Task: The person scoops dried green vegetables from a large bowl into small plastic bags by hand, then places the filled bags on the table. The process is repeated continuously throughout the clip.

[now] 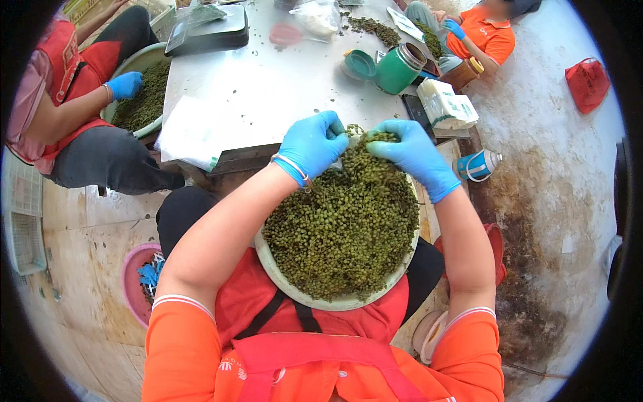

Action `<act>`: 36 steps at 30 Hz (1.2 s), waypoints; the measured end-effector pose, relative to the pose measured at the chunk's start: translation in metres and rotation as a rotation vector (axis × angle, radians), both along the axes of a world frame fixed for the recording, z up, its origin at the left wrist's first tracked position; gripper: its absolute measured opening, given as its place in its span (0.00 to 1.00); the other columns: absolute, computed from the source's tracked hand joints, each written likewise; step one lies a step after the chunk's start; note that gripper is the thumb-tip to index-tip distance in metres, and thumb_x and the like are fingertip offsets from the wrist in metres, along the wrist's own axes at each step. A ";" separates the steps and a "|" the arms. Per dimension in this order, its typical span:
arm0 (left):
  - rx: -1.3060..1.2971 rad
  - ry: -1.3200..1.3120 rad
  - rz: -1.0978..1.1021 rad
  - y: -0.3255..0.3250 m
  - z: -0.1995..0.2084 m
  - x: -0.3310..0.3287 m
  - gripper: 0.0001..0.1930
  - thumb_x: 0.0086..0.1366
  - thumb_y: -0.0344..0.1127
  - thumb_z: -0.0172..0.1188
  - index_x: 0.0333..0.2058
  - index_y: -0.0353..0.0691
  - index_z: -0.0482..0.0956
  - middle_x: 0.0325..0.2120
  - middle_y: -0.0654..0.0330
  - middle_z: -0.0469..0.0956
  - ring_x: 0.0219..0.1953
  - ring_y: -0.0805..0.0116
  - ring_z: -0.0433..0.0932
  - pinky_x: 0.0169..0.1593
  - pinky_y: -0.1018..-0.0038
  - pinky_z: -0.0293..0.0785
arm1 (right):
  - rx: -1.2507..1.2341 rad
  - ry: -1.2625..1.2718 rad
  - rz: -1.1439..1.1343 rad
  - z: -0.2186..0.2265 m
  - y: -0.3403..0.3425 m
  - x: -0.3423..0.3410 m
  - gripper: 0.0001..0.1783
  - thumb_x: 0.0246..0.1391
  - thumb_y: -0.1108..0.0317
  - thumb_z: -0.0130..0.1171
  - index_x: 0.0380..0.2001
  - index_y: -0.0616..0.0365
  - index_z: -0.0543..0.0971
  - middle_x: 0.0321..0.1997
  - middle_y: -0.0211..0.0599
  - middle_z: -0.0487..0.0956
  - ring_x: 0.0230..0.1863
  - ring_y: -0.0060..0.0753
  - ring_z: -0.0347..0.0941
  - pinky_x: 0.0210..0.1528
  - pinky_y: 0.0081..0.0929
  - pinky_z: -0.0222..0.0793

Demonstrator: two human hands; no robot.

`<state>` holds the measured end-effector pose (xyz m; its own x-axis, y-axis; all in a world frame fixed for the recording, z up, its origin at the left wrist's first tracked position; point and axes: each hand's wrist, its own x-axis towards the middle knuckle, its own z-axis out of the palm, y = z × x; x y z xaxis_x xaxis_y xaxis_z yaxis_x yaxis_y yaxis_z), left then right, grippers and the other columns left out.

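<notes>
A pale round basin (289, 285) rests on my lap, heaped with clusters of small green peppercorns (341, 228). Both my hands wear blue gloves and are over its far rim. My right hand (412, 153) is closed on a peppercorn sprig (382, 137), lifted at the top of the heap. Just beside it, my left hand (313, 144) is pinched, its fingertips close to the sprig's stems. What lies between those fingers is hidden; a small greyish bit shows below them.
Ahead stands a metal table (268, 87) with a green jar (399, 69), a tissue pack (447, 106) and a black scale (207, 30). A co-worker's gloved hand (125, 86) reaches into another basin at left. A pink basin (137, 285) and a blue can (477, 165) flank me.
</notes>
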<state>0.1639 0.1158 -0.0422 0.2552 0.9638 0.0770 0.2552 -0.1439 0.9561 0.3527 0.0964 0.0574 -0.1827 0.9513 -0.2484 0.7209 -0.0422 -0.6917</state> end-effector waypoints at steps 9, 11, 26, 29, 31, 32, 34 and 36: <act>0.066 0.000 0.047 -0.006 -0.008 0.011 0.09 0.59 0.33 0.62 0.37 0.36 0.79 0.23 0.56 0.79 0.25 0.73 0.77 0.34 0.73 0.76 | 0.418 -0.163 0.084 -0.025 -0.038 -0.010 0.23 0.50 0.53 0.66 0.45 0.55 0.78 0.37 0.48 0.82 0.42 0.50 0.80 0.45 0.41 0.74; 0.032 -0.023 0.031 -0.008 -0.003 0.008 0.08 0.60 0.32 0.62 0.37 0.36 0.79 0.24 0.58 0.79 0.26 0.75 0.76 0.34 0.74 0.76 | 0.326 -0.160 0.125 -0.021 -0.037 -0.006 0.21 0.51 0.56 0.66 0.44 0.56 0.78 0.39 0.50 0.82 0.42 0.52 0.79 0.45 0.41 0.74; 0.366 -0.072 0.034 -0.027 -0.009 0.011 0.07 0.61 0.28 0.62 0.39 0.37 0.81 0.24 0.63 0.78 0.25 0.81 0.72 0.32 0.79 0.73 | 0.193 0.019 0.000 -0.059 -0.003 0.008 0.22 0.49 0.65 0.69 0.44 0.63 0.72 0.36 0.43 0.80 0.40 0.32 0.75 0.46 0.30 0.71; 0.429 -0.027 0.068 -0.025 -0.009 0.012 0.07 0.60 0.28 0.62 0.39 0.37 0.81 0.23 0.61 0.78 0.24 0.80 0.73 0.32 0.79 0.73 | 0.243 -0.076 -0.147 -0.057 -0.004 -0.007 0.24 0.46 0.67 0.71 0.41 0.60 0.69 0.37 0.46 0.78 0.42 0.35 0.75 0.46 0.32 0.71; 0.306 -0.091 0.076 -0.021 -0.009 0.012 0.07 0.60 0.28 0.61 0.38 0.38 0.81 0.23 0.62 0.77 0.24 0.80 0.72 0.31 0.79 0.72 | 0.279 0.004 -0.143 -0.055 -0.009 -0.006 0.24 0.46 0.66 0.71 0.42 0.60 0.69 0.39 0.46 0.78 0.44 0.38 0.76 0.47 0.33 0.71; 0.224 -0.130 0.084 -0.017 -0.011 0.011 0.07 0.60 0.28 0.61 0.38 0.38 0.81 0.23 0.63 0.77 0.24 0.81 0.72 0.31 0.80 0.72 | 0.298 0.045 -0.136 -0.053 -0.012 -0.005 0.25 0.46 0.65 0.71 0.43 0.59 0.69 0.40 0.45 0.77 0.45 0.39 0.76 0.48 0.34 0.71; 0.059 -0.206 0.100 -0.010 -0.016 0.010 0.06 0.61 0.28 0.61 0.38 0.39 0.81 0.22 0.67 0.77 0.24 0.82 0.71 0.30 0.81 0.71 | 0.316 0.167 -0.058 -0.047 -0.027 -0.006 0.31 0.46 0.61 0.72 0.50 0.58 0.69 0.42 0.43 0.76 0.46 0.44 0.76 0.50 0.35 0.72; -0.056 -0.309 0.081 -0.010 -0.017 0.011 0.06 0.61 0.28 0.62 0.38 0.38 0.81 0.24 0.69 0.76 0.25 0.83 0.70 0.30 0.82 0.70 | 0.523 -0.028 0.117 -0.041 -0.041 -0.007 0.36 0.45 0.60 0.73 0.55 0.58 0.68 0.43 0.43 0.75 0.46 0.45 0.75 0.51 0.35 0.72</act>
<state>0.1749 0.1062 -0.0593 0.1504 0.9850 0.0847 -0.0397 -0.0796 0.9960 0.3456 0.0553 0.0161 -0.2954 0.9230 0.2466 0.7185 0.3847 -0.5794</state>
